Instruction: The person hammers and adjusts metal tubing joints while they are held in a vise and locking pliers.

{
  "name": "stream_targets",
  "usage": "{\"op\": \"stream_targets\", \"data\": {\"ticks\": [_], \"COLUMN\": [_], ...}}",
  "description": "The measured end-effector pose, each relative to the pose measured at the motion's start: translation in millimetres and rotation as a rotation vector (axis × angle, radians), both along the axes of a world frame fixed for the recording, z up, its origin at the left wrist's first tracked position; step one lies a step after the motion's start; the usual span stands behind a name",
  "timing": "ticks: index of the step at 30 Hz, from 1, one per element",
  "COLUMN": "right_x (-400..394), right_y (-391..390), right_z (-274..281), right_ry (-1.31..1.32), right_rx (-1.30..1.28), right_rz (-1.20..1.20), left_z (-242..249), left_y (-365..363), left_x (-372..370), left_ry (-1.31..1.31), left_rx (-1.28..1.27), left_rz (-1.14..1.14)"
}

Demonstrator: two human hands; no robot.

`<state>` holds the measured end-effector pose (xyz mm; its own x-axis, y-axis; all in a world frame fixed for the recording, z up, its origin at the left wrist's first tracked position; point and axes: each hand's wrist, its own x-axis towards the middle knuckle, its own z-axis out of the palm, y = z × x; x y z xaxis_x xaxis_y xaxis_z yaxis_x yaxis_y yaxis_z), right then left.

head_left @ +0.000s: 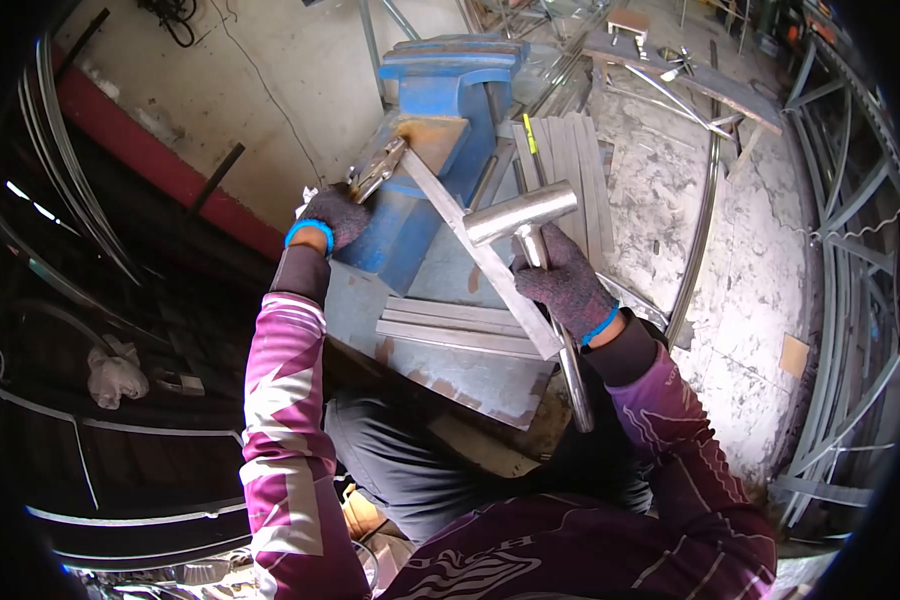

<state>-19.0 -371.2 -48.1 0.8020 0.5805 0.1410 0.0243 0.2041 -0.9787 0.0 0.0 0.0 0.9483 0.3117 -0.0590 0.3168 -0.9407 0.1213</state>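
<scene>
My left hand, in a dark knit glove with a blue cuff, is closed round the handles of locking pliers. The pliers' jaws clamp one end of a flat metal bar, which slants down to the right. My right hand, gloved alike, is wrapped round the shaft of a metal hammer just below its thick cylindrical head. The hammer head lies over the bar in this view; whether they touch I cannot tell. The blue vise, with a rusty flat face, stands beyond the pliers.
More flat bars lie on the grey metal bench near my knees. A row of long strips lies behind the hammer. A low wooden bench stands at the back right. Metal frames line the right side.
</scene>
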Motion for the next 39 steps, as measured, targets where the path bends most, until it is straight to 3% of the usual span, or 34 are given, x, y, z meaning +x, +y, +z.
{"op": "stream_targets", "data": {"ticks": [2, 9, 12, 14, 15, 17, 19, 20, 21, 22, 27, 29, 30, 32, 33, 35, 36, 38, 39], "right_x": [0, 0, -3, -3, 7, 31, 52, 85, 89, 105, 143, 165, 162, 153, 154, 164, 165, 168, 168], "right_y": [0, 0, 3, -7, -14, -9, 3, 12, 27, 41, 110, 129, 133, 143, 151, 162, 158, 148, 138], "right_z": [1, -3, 2, 29, 37, 47, 78, 65, 88, 99, 161, 175, 177, 181, 165, 110, 107, 102, 94], "right_ry": [0.004, -0.014, -0.076, 0.093, 0.096, -0.207, -0.404, -1.171, -0.883, -0.943, -1.180, -1.942, -1.946, -1.872, -1.878, -1.477, -1.477, -1.065, -1.066], "right_rx": [0.003, -0.060, 0.042, -0.024, -0.191, -0.179, -0.390, -0.378, -0.449, -0.623, -0.467, -0.453, -0.452, -0.807, -0.802, -0.890, -0.893, -0.829, -0.837], "right_rz": [-0.009, 0.028, -0.090, -0.093, -0.072, -0.116, -0.167, -0.276, -0.180, -0.141, -0.244, -0.665, -0.651, -0.648, -0.642, -0.238, -0.251, -0.143, -0.155], "left_z": [-2, 17, 30, 43, 46, 55, 66, 67, 70, 77, 73, 61, 61, 64, 64, 60, 58, 56, 57], "left_y": [1, -17, -25, -32, -34, -37, -46, -46, -48, -52, -47, -41, -40, -41, -42, -43, -42, -38, -39], "left_x": [0, -1, -2, -5, -5, -6, -14, -15, -16, -20, -20, -17, -18, -21, -23, -23, -23, -21, -23], "left_ry": [-0.083, 0.023, 0.048, 0.090, 0.083, 0.107, 0.083, 0.057, 0.032, 0.068, 0.089, -0.031, -0.037, -0.046, -0.049, -0.036, -0.060, -0.091, -0.097], "left_rx": [-0.006, 0.064, 0.051, 0.043, 0.025, 0.113, 0.117, 0.109, 0.103, 0.123, 0.102, 0.080, 0.072, 0.095, 0.123, 0.090, 0.104, 0.093, 0.090], "left_rz": [-0.051, 0.059, 0.048, 0.103, 0.114, 0.125, 0.135, 0.122, 0.110, 0.107, 0.136, 0.122, 0.105, 0.101, 0.087, 0.106, 0.103, 0.111, 0.099]}}
